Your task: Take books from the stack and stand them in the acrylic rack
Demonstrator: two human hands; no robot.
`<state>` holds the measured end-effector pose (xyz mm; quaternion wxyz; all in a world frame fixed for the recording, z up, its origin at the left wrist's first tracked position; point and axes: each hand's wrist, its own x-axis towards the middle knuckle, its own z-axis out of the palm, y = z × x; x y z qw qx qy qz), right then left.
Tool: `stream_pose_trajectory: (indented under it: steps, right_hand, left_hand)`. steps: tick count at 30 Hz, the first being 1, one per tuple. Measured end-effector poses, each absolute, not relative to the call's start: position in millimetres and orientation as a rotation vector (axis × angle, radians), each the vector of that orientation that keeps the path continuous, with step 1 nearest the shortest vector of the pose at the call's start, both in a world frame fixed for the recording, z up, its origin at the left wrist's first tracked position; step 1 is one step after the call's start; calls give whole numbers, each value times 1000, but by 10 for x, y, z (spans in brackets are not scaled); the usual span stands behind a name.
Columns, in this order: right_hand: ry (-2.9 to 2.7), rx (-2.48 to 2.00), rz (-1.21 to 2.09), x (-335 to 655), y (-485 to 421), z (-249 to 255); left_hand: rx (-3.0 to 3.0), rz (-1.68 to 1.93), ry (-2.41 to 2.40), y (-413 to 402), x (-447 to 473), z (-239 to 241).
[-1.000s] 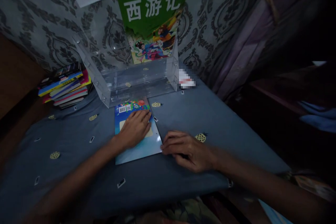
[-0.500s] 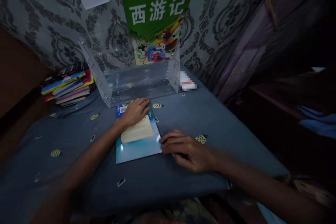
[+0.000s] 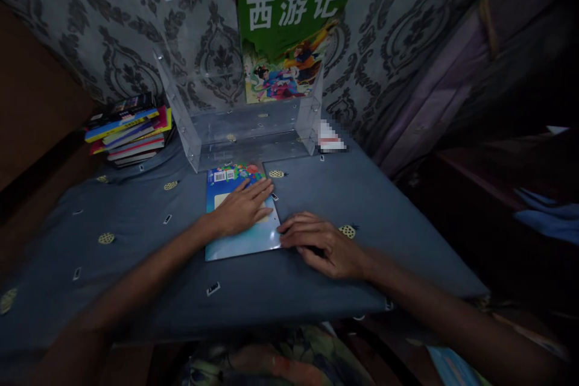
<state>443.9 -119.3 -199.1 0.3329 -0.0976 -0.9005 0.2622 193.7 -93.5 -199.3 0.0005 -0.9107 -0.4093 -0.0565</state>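
A thin book lies flat on the cloth-covered table, its blue back cover up, with a barcode and a pale text panel. My left hand rests on that cover, palm down and fingers spread, hiding most of the panel. At the book's lower right edge is my right hand, its fingers loosely bent and fingertips touching the edge. Its thumb stays apart from the fingers, with a gap between. Just beyond the book stands a clear plastic rack.
Stacked books sit at the back left. A large green book with Chinese characters stands upright behind the rack against the patterned wall. To the rack's right lies a white item, blurred out. The table's edge slopes down at right.
My left hand has slid down the cover toward me, uncovering the barcode and colourful top. My right hand stays at the book's edge. The whole view has shifted slightly.
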Motion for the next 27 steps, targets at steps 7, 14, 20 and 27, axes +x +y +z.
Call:
stream_pose_trajectory:
  steps: [7,14,20,27]
  right_hand:
    - [-2371,-234,659,4439,-1195,-2004]
    - [-2369,-227,635,4436,-1201,-2014]
    - [-2384,-272,626,4428,-1226,-2001]
    - [-2442,-278,541,4412,-1230,-1960]
  left_hand:
    - [-3027,-159,-1272,-1173,1773,-1967]
    - [-2773,-257,-1813,-894,1191,-1913]
    - [-2877,-243,-1619,-1228,1253,-1971]
    - [-2977,-184,-1284,-1805,1574,-2035]
